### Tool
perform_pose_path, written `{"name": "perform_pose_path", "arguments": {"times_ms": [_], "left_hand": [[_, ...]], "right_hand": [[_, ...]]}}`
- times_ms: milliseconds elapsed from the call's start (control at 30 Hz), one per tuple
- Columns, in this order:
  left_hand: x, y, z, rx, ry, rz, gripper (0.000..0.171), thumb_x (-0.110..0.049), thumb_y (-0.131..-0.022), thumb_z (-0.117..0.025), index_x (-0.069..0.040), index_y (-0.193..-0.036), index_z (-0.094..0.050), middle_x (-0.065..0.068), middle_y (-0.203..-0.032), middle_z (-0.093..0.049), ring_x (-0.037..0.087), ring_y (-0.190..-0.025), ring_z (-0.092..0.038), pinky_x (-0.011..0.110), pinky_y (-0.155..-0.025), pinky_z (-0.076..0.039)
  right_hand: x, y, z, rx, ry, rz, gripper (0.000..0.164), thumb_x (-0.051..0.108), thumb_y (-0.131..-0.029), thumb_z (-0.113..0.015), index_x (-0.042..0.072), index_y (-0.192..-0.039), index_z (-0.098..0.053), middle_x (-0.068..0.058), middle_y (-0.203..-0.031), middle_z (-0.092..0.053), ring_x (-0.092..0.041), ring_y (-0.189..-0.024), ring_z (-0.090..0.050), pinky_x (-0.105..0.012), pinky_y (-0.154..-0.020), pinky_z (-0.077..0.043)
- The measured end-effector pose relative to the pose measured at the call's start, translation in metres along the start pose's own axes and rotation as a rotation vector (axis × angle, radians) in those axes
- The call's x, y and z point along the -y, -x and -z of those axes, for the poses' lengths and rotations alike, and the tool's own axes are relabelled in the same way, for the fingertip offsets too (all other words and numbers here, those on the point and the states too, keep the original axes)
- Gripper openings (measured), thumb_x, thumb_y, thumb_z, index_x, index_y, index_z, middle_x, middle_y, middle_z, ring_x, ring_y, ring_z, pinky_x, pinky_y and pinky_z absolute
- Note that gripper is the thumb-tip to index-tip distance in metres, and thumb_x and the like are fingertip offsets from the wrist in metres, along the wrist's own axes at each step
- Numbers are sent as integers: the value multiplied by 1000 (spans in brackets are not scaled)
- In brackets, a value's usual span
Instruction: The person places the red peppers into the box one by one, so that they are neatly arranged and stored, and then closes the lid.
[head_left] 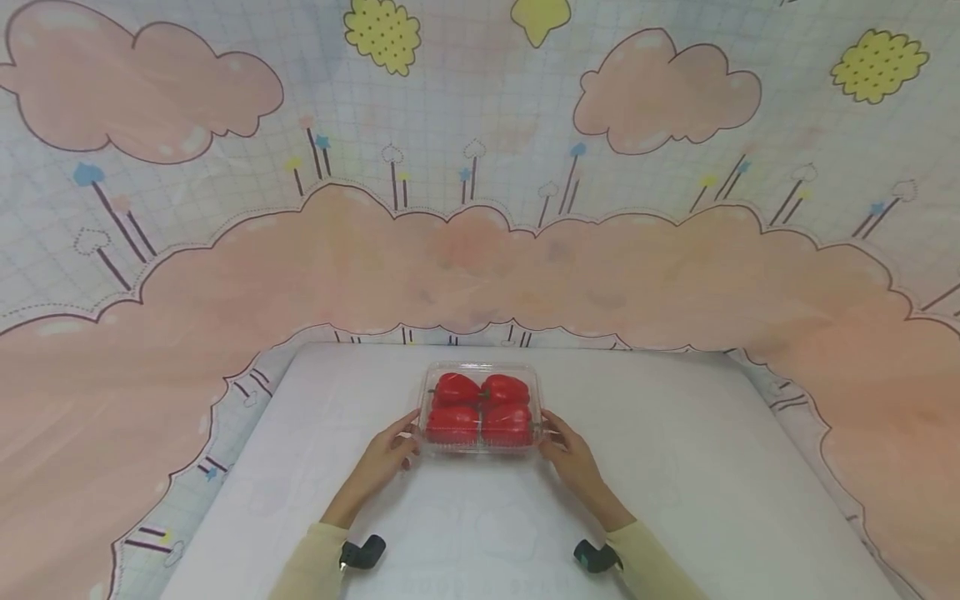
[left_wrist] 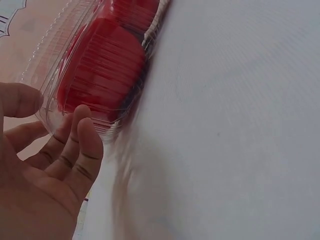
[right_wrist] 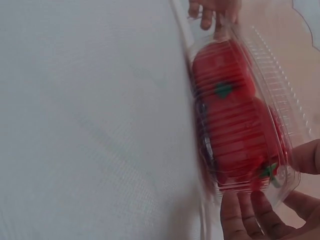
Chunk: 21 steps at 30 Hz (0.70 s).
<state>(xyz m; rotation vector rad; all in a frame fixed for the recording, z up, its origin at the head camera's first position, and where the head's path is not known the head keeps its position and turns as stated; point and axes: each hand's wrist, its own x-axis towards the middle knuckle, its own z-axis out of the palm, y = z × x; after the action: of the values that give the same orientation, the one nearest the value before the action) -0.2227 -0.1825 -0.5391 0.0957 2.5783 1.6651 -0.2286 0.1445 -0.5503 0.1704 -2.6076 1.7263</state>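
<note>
A clear plastic clamshell box [head_left: 480,451] with a ribbed wall sits at the middle of the far half of the white table. Several red bell peppers [head_left: 507,425] lie inside it in two rows; green stems [right_wrist: 268,171] show through the plastic in the right wrist view. My left hand [head_left: 386,454] grips the box's left end, thumb at the rim and the other fingers against the end wall. At the opposite end, my right hand [head_left: 576,460] holds it the same way, its thumb [right_wrist: 306,157] on the rim flange.
The white tabletop [head_left: 712,467] stretches out on both sides and in front of the box. Behind it hangs a backdrop cloth [head_left: 480,267] with pink clouds. A small black device [head_left: 363,552] is worn at each wrist, over pale yellow sleeves [head_left: 311,562].
</note>
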Motion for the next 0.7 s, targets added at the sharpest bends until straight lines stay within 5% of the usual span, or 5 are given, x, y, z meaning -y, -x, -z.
{"name": "perform_pose_path", "arguments": {"times_ms": [167, 333, 700], "left_hand": [[-2, -1, -1, -9, -9, -11, 50, -8, -97, -53, -5, -146, -45, 16, -102, -65, 18, -70, -60, 23, -58, -52], [-4, -1, -2, -10, -9, -15, 51, -5, -95, -53, -3, -146, -45, 10, -81, -63, 12, -66, -55, 20, -57, -51], [-5, -1, -3, -11, 52, -30, 51, 0, -94, -53, -1, -145, -45, 18, -81, -63, 9, -62, -56, 20, -57, -52]], "right_hand": [[0, 0, 0, -13, 7, 1, 53, 4, -91, -55, 9, -143, -48, -14, -99, -65, -16, -84, -60, -22, -67, -52], [4, 1, 0, 23, -28, -17, 54, 4, -93, -48, 9, -147, -43, -9, -74, -58, -10, -66, -50, -20, -60, -44], [8, 2, 1, 60, -104, -53, 56, -2, -94, -49, 6, -148, -40, -12, -71, -58, -12, -63, -50, -19, -58, -46]]}}
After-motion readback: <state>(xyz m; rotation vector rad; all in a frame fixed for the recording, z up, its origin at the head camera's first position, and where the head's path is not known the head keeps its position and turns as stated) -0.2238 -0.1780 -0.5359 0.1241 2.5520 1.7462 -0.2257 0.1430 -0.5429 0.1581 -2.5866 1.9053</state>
